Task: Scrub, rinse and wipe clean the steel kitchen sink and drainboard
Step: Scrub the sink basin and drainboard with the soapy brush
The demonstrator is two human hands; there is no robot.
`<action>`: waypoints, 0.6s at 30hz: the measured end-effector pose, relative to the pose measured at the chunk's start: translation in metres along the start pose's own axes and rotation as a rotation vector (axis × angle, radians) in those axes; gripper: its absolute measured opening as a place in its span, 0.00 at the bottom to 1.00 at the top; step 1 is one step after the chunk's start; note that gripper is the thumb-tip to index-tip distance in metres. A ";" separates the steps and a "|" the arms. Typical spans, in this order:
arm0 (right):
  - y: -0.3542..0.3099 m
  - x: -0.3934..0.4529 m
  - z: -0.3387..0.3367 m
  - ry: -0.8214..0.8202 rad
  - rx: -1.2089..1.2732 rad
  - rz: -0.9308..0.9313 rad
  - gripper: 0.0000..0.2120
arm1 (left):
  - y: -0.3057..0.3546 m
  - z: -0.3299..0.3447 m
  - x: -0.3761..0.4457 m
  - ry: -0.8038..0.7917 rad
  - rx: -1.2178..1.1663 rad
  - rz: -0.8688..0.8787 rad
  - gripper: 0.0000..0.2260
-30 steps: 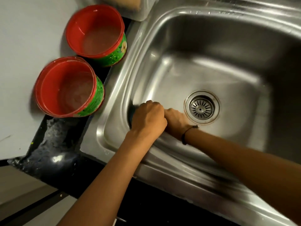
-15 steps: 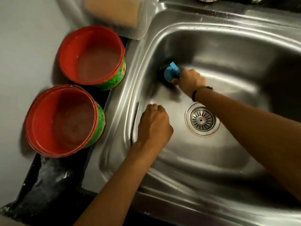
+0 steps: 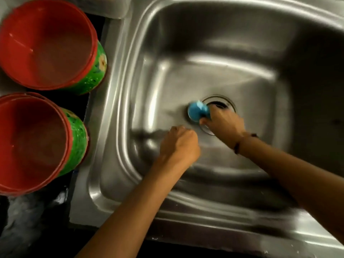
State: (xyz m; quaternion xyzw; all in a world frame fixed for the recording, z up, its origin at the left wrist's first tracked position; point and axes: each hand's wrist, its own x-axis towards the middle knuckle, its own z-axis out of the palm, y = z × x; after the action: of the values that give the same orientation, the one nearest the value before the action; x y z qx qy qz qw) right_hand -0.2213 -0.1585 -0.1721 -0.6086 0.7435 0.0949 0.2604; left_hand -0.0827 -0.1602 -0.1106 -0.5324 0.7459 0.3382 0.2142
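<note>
1. Gripping the round blue plastic scrubber (image 3: 197, 112) in my right hand (image 3: 224, 125), fingers curled round its handle, I press it on the basin floor at the left rim of the round metal drain (image 3: 226, 103).
2. My left hand (image 3: 179, 145) is balled into a fist, fingers curled tight; whether they pinch anything I cannot tell.
3. Brushed stainless steel sink (image 3: 214, 53): smooth, glossy, rounded corners, stepped rim; bare floor lies behind and right of the drain.
4. Two red plastic tubs with green patterned sides, far (image 3: 48, 43) and near (image 3: 33, 144), stand just beside the sink's left rim.
</note>
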 end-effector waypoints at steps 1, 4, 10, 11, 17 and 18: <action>-0.006 0.018 -0.002 0.051 0.022 0.004 0.18 | 0.002 0.001 0.000 -0.002 0.011 0.002 0.16; -0.005 0.014 -0.001 0.083 -0.008 -0.012 0.18 | 0.006 -0.001 -0.004 0.020 0.018 0.019 0.15; 0.035 -0.071 0.005 -0.156 -0.136 -0.003 0.18 | 0.011 -0.006 -0.004 0.077 -0.034 0.076 0.12; 0.027 -0.059 0.002 -0.140 -0.110 -0.026 0.18 | 0.012 -0.005 -0.003 0.079 -0.035 0.066 0.14; -0.016 0.016 -0.003 0.023 0.064 -0.035 0.17 | 0.017 0.000 -0.011 0.060 -0.001 0.032 0.14; -0.009 0.002 -0.001 0.003 0.070 -0.029 0.16 | 0.018 0.001 -0.013 0.059 -0.010 0.028 0.14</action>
State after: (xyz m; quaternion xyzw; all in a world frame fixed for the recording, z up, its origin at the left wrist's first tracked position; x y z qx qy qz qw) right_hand -0.2134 -0.1625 -0.1704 -0.6099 0.7379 0.0640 0.2819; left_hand -0.0950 -0.1478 -0.0974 -0.5328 0.7575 0.3291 0.1846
